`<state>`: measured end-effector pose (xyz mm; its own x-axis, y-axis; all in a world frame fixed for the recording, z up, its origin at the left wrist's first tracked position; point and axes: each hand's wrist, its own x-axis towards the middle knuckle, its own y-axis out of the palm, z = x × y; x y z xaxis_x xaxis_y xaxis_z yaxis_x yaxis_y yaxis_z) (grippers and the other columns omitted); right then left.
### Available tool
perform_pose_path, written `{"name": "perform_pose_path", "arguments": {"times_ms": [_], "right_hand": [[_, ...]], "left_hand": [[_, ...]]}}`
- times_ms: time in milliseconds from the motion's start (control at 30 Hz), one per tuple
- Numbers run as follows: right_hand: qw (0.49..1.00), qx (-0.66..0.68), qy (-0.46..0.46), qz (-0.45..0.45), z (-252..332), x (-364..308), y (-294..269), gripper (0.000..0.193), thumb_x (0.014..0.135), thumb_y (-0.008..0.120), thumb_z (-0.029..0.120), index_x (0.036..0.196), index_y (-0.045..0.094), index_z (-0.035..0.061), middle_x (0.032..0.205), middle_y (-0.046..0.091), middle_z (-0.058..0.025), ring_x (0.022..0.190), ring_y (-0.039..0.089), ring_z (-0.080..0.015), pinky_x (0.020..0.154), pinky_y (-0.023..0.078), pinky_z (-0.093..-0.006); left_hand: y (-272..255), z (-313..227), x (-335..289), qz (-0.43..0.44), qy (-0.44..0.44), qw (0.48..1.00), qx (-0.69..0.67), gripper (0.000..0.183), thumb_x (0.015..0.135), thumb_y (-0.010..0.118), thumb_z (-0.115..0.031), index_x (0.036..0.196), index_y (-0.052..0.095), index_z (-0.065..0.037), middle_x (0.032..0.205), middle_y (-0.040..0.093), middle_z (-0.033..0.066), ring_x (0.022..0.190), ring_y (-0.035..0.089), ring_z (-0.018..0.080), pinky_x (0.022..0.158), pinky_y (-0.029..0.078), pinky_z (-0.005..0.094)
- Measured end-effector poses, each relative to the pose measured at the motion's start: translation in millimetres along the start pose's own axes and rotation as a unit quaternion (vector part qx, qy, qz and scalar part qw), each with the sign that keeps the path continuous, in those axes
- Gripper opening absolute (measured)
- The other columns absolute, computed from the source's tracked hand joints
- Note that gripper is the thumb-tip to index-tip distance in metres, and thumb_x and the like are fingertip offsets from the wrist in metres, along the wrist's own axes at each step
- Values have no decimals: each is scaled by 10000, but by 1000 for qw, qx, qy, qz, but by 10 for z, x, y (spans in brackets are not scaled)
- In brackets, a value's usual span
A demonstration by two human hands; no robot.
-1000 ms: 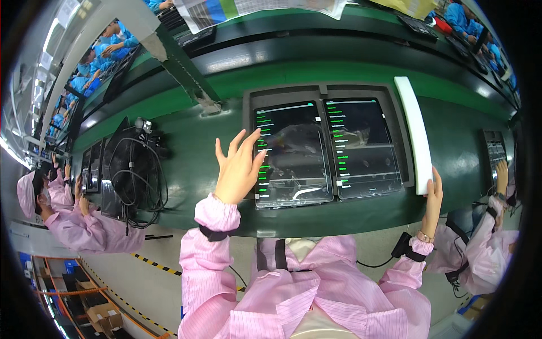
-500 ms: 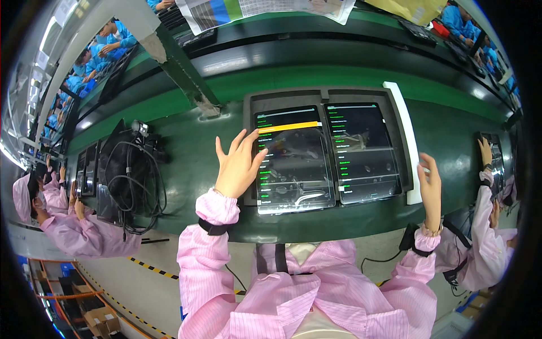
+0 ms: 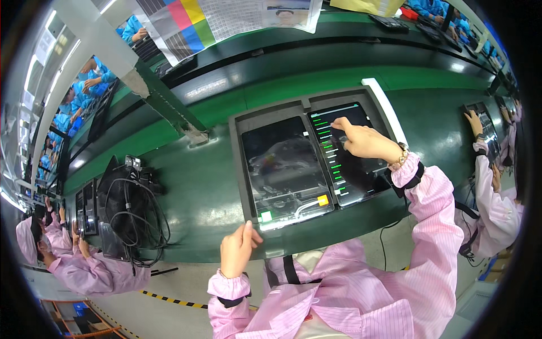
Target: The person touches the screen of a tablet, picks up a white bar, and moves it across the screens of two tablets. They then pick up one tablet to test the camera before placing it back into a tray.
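Two tablets lie side by side in a dark grey tray on the green bench. On the right tablet is a dark screen with a list of green and white lines. My right hand reaches over it, index finger stretched to the upper part of the list, holding nothing. A mostly black screen shows on the left tablet, with a green square at the lower left and an orange square at the lower right. My left hand is just off that tablet's lower left corner, empty, fingers loosely bent and thumb apart.
A white strip runs along the tray's right side. Left of the tray lies a heap of black cables. A green post rises behind. A colour-printed sheet hangs at the top. Co-workers sit on both sides.
My left hand has drawn back from the left tablet toward the bench edge. My right hand has moved left onto the right tablet. The left screen went from a list to black with coloured squares.
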<state>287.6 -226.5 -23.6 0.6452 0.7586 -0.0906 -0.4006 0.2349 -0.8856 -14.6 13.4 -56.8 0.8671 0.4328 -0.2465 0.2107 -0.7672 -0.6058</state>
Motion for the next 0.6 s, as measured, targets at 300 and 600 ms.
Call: {"name": "perform_pose_path", "arguments": {"times_ms": [300, 600], "right_hand": [[996, 61, 39, -42, 134, -216, -144, 452, 778, 449, 16, 1219, 348, 22, 1284, 515, -153, 1124, 512, -364, 930, 415, -410], [979, 174, 46, -101, 137, -664, -69, 436, 830, 481, 6, 1247, 357, 28, 1296, 538, -50, 463, 461, -135, 541, 417, -288]], "left_hand": [[34, -16, 15, 88, -51, 917, -385, 527, 986, 322, -400, 1101, 534, 69, 937, 665, 193, 743, 670, 235, 634, 480, 266], [-91, -401, 525, 191, -99, 841, -497, 446, 955, 383, -452, 989, 513, -26, 734, 651, 124, 509, 603, 187, 435, 407, 209]]}}
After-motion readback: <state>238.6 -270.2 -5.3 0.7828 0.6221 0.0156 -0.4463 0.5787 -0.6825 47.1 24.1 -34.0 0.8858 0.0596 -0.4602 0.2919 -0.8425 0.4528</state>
